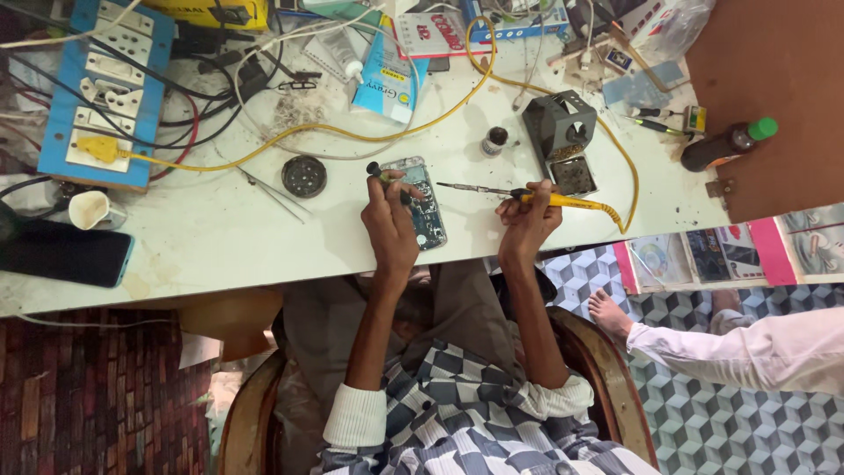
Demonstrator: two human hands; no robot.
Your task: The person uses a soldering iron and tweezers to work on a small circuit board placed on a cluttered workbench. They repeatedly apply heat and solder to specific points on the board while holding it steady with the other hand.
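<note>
The opened phone with its bare circuit board (422, 204) lies flat under the left hand (389, 215), whose fingers pin it. It looks light and fragile, best held by its edges. The right hand (526, 217) pinches a yellow-handled soldering iron (527, 196), tip just beside the left fingertips.

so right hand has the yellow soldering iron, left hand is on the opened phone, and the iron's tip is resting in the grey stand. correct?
Not quite. In the head view the right hand holds the yellow soldering iron and the left hand is on the opened phone, but the tip points toward the phone, clear of the grey stand.
</note>
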